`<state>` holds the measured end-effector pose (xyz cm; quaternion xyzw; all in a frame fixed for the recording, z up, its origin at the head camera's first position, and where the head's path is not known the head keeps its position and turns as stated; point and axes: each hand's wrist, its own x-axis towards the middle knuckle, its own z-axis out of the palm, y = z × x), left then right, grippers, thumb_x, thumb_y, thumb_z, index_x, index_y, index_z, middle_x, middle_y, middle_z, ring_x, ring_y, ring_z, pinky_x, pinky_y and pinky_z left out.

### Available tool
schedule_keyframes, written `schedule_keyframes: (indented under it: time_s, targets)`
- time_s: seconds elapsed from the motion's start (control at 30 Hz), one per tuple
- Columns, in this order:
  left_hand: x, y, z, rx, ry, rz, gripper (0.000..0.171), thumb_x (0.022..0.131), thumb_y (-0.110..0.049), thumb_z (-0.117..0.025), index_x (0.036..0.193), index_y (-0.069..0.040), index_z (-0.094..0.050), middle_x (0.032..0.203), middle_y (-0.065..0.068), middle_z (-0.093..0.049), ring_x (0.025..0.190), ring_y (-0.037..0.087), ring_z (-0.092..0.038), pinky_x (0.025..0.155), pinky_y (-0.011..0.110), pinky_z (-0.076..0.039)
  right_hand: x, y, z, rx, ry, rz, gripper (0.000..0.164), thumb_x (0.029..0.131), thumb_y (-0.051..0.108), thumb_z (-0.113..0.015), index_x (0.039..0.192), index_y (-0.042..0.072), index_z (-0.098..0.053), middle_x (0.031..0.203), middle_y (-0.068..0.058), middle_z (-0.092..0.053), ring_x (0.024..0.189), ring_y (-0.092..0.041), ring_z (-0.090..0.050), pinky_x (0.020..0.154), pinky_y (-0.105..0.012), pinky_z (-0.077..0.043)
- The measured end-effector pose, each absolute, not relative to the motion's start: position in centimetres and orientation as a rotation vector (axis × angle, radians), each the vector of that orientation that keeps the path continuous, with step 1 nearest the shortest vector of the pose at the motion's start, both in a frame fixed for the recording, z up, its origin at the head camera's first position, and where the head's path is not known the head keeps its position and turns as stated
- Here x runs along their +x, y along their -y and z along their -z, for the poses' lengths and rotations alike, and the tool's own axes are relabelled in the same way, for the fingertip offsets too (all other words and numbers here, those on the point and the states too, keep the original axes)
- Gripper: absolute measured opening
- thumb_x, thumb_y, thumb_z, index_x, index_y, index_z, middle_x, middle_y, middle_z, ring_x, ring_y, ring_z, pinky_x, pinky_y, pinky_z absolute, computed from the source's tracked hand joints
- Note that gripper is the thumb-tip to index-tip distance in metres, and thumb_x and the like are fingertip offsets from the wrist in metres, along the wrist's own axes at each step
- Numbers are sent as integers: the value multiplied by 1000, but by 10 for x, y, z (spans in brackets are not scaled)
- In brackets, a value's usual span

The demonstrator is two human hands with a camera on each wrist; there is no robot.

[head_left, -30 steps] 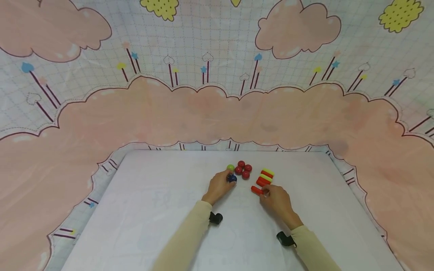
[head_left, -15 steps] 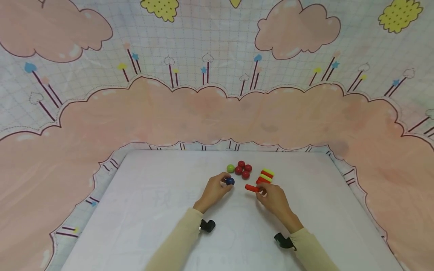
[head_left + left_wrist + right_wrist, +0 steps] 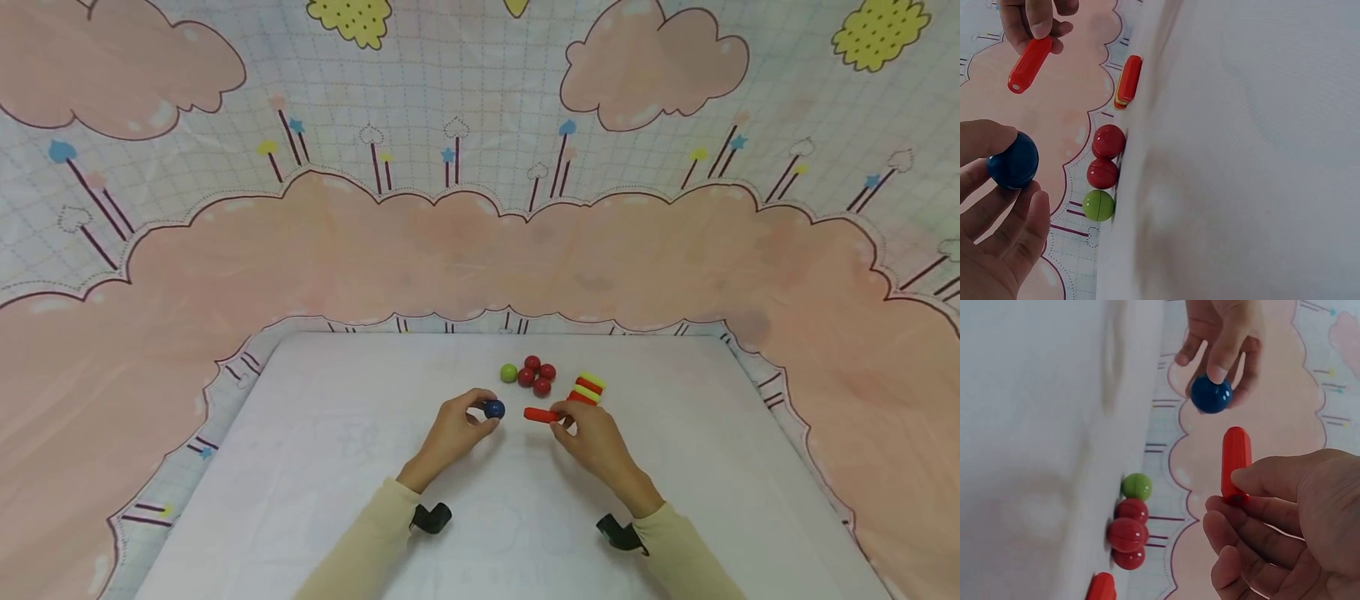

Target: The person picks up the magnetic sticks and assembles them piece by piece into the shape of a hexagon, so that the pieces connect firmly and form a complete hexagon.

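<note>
In the head view, my left hand (image 3: 453, 429) pinches a shiny blue ball (image 3: 494, 409) between thumb and fingers. My right hand (image 3: 600, 442) grips one end of a red rod (image 3: 540, 415), whose free end points left toward the ball. A small gap separates ball and rod. The left wrist view shows a pale round spot on the end of the red rod (image 3: 1029, 65). Seen from the right wrist, thumb and index finger pinch the rod's near end, with the blue ball (image 3: 1211, 394) beyond it. Both things are held above the white tabletop.
Beyond the hands, a green ball (image 3: 508, 372) lies beside several red balls (image 3: 542, 387). To their right, yellow and red rods (image 3: 589, 382) lie side by side, partly behind my right hand. The white table (image 3: 337, 417) borders a patterned cloth (image 3: 480, 258).
My left hand has drawn the blue ball away from the green ball, leftward and nearer to me. My right hand has carried the red rod left, away from the other rods.
</note>
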<state>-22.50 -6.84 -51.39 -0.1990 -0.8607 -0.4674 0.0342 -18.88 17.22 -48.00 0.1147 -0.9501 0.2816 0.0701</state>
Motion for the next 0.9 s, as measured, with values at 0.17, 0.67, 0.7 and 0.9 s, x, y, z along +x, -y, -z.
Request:
schedule_keyframes:
  time_s: [0.17, 0.67, 0.7, 0.9]
  targets:
    - [-215, 78, 513, -591, 2642, 1429, 35, 85, -11, -76, 118, -9, -64, 109, 5, -71, 99, 16, -64, 77, 25, -55, -186, -165, 478, 353, 2867, -877, 25, 84, 12, -76, 108, 8, -71, 91, -2, -70, 84, -23, -62, 70, -28, -48]
    - [-197, 85, 509, -547, 2693, 1486, 37, 87, -14, -75, 121, -12, -63, 112, 2, -70, 101, 16, -63, 79, 20, -53, -185, -148, 479, 406, 2879, -867, 27, 84, 14, -78, 110, 11, -72, 90, 1, -70, 85, -22, -62, 71, -29, -50]
    - [-197, 85, 509, -556, 2689, 1489, 36, 87, -14, -74, 121, -12, -63, 112, 2, -70, 101, 16, -63, 79, 20, -54, -185, -147, 479, 409, 2880, -868, 28, 83, 15, -78, 110, 11, -72, 90, 1, -71, 85, -21, -62, 71, -29, -50]
    - [-194, 84, 507, -632, 2646, 1494, 35, 87, -12, -74, 120, -10, -63, 110, 2, -70, 101, 16, -64, 79, 22, -55, -186, -142, 478, 442, 2892, -890, 27, 84, 16, -78, 109, 12, -72, 90, 1, -71, 83, -21, -62, 70, -28, -50]
